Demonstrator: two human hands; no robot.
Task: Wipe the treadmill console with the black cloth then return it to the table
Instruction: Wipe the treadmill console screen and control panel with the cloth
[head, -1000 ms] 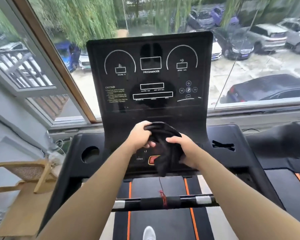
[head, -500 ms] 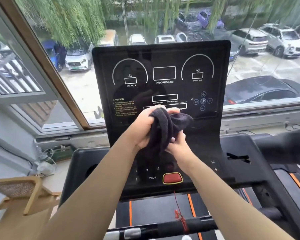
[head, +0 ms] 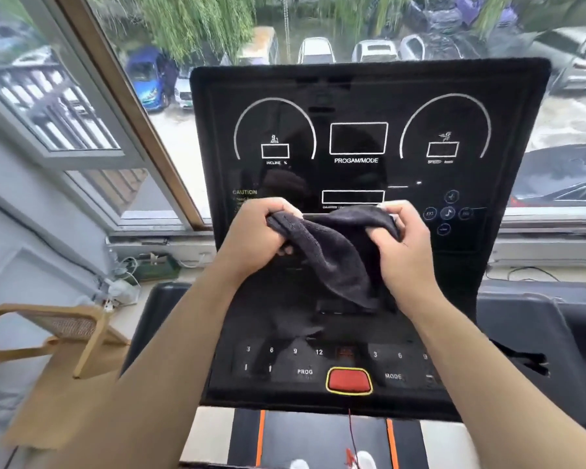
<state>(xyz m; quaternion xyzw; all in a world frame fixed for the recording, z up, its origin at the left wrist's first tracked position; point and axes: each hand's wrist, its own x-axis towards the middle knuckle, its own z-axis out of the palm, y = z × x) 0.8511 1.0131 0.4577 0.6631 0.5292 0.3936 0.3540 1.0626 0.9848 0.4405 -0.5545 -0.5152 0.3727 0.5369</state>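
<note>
The black treadmill console (head: 359, 143) stands upright ahead of me, with white dial outlines and the words PROGAM/MODE on its screen. I hold the black cloth (head: 332, 252) stretched between both hands, in front of the lower part of the screen. My left hand (head: 261, 231) grips its left end and my right hand (head: 403, 238) grips its right end. The cloth's middle sags down toward the button panel and hides part of the screen's lower row.
A red stop button (head: 349, 380) sits on the lower panel beside number keys. A wooden chair (head: 58, 336) stands at the left. Cables and a power strip (head: 122, 289) lie by the window sill. The treadmill belt (head: 322, 438) runs below.
Both hands rose with the cloth from the button panel to the screen. They moved apart, spreading the bunched cloth out between them. The view closed in on the console.
</note>
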